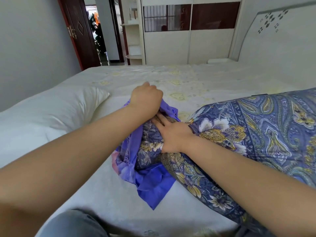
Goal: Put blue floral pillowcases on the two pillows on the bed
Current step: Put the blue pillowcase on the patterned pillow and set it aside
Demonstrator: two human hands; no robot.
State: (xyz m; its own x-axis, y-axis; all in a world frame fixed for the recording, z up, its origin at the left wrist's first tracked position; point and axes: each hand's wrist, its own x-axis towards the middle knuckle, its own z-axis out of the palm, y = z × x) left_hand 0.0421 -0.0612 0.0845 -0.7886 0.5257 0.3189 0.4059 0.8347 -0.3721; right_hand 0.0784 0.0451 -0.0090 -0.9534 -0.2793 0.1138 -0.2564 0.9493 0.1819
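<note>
- Blue floral pillowcase [256,134] is on one pillow already; its open end sits bunched right under both hands.
- Left hand [145,100] is fisted on the plain purple flap [153,183] at that mouth.
- Right hand [172,132] lies flat, fingers straight, pressing down the stuffed end.
- Best move, I'd say: keep pressing, tuck flap over the end.
- Bare white pillow [51,113], well left of the grip, is not yet cased.

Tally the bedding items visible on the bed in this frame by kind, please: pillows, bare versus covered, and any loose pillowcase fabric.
Bare white pillow: 1
Pillow in blue floral pillowcase: 1
Loose blue-purple pillowcase fabric, gripped by the left hand and pressed by the right hand: 1
Total: 3
</note>
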